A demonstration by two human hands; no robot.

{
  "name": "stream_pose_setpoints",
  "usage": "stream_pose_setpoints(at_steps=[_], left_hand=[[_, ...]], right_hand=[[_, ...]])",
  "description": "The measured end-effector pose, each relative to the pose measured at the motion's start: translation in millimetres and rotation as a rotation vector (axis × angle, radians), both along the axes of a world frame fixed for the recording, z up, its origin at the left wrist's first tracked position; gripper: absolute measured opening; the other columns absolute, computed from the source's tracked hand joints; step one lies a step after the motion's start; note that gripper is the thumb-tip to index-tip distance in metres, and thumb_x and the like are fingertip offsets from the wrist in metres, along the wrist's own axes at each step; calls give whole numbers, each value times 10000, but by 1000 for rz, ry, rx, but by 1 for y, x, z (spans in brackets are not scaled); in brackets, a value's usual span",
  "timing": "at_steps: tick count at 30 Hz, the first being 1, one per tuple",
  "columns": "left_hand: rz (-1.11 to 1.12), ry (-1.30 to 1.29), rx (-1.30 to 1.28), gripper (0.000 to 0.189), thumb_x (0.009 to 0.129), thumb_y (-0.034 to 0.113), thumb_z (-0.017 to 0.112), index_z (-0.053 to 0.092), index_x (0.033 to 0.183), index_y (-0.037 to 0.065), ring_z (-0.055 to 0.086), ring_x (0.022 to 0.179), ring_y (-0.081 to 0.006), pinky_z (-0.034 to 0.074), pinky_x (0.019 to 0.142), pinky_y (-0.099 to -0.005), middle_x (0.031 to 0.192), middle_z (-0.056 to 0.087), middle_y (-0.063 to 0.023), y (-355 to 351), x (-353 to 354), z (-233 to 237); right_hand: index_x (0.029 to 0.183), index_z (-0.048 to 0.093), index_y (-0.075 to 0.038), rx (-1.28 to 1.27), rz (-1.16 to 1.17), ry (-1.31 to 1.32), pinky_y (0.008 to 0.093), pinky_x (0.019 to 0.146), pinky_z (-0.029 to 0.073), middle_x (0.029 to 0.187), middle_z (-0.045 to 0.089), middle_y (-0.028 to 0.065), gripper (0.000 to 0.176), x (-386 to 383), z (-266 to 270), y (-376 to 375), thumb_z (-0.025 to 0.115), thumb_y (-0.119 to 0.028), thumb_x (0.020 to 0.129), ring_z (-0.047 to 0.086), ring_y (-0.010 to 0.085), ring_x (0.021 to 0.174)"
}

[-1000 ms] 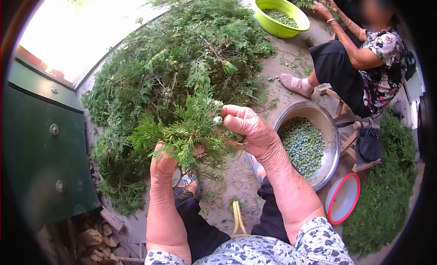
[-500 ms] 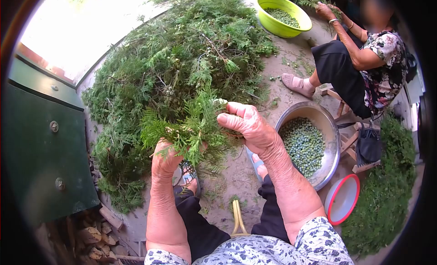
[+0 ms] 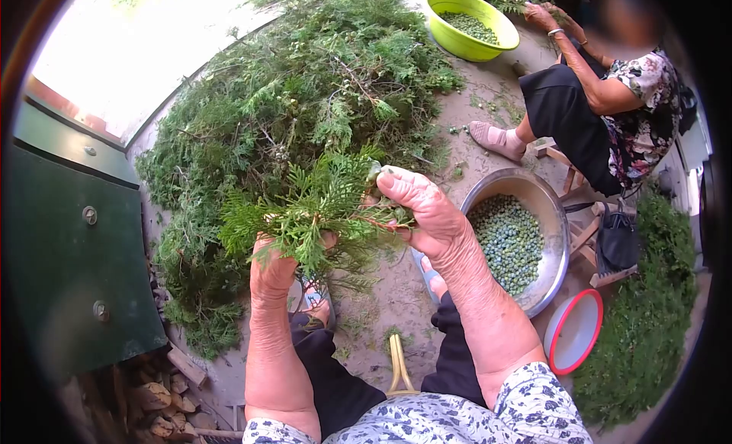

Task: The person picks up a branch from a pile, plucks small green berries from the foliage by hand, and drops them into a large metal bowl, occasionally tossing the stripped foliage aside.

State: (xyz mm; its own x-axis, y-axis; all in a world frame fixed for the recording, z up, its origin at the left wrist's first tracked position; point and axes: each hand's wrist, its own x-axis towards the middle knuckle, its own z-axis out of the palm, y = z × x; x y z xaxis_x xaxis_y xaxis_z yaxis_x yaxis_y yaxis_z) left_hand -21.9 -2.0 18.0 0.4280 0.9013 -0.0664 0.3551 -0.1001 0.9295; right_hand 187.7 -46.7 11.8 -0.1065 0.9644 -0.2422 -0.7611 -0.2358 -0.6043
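Note:
A leafy green conifer sprig (image 3: 324,207) with a reddish stem is held up in front of me. My left hand (image 3: 274,270) is closed round its lower left side, and the leaves hide part of the fingers. On the sprig's right side, my right hand (image 3: 428,215) pinches a small pale green cone (image 3: 374,169) between thumb and forefinger. Its other fingers curl near the stem. Just right of that hand stands a steel basin (image 3: 560,238), holding many round green cones (image 3: 507,246).
A large heap of cut conifer branches (image 3: 297,85) lies ahead. Beyond it is a yellow-green basin (image 3: 503,51) with cones. At right a seated person (image 3: 572,101) holds another sprig. A red-rimmed white basin (image 3: 576,333), more greenery (image 3: 640,307) and a green cabinet (image 3: 76,253) flank me.
The sprig has turned and shifted slightly left with my left hand. My right hand has tilted and moved slightly right, so more of the reddish stem shows.

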Motion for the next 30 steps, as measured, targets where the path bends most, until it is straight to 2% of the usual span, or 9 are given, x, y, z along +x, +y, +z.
stream_pose_setpoints(at_steps=[2,4,5,10,14,16,22,25,30], left_hand=[[19,22,-9,303,700,212,727,653,942,46,619,774,-210,469,698,-343,852,662,-81,-1,0,3],[47,-133,-107,321,701,227,733,648,951,45,619,780,-223,470,690,-349,863,659,-87,1,-6,-5],[50,15,41,351,702,275,736,648,950,43,617,785,-241,469,686,-358,883,657,-96,1,-8,-9],[85,20,71,389,706,333,733,652,955,44,617,798,-251,469,691,-359,903,656,-103,3,-6,-15],[108,33,44,399,712,347,729,655,963,47,619,803,-254,468,703,-360,907,658,-105,1,-6,-7],[101,43,60,401,710,350,729,656,962,47,619,800,-252,467,709,-360,907,659,-103,2,-7,-10],[103,-129,-73,349,719,289,729,661,969,55,620,798,-231,468,722,-350,907,667,-90,5,-7,-15],[107,-151,-109,329,721,266,728,663,972,64,623,812,-229,469,726,-353,911,669,-84,4,-7,-15],[122,-97,-53,323,697,219,750,664,968,66,626,804,-203,474,722,-337,898,673,-68,3,-10,-18]], right_hand=[[1015,537,-9,6,28,-62,214,539,501,887,596,68,256,11,-7,0,539,-241,907,571,103,685],[968,510,-19,108,-118,-94,185,418,384,874,563,75,233,23,-13,2,546,-240,904,498,87,614],[981,493,-19,102,-160,-24,186,410,344,890,550,95,225,23,-9,2,550,-221,900,485,96,608],[936,520,-20,-26,-206,73,182,400,345,835,548,71,205,13,-8,-1,570,-214,892,508,93,589],[998,546,-15,28,-132,33,171,373,302,789,541,44,345,11,-9,-1,616,-318,848,475,66,532],[1026,552,-23,-18,-135,-284,162,370,282,729,519,-2,375,9,-1,-1,631,-335,833,463,40,504],[996,604,-35,-42,6,-420,158,367,259,672,502,-38,330,2,6,-1,617,-330,850,420,26,457],[859,577,-77,-152,31,-304,164,332,266,622,472,-56,245,-3,4,0,607,-321,870,426,20,444],[907,594,-70,-179,14,-284,158,341,285,672,523,-35,282,-7,7,0,568,-350,886,429,26,448]])
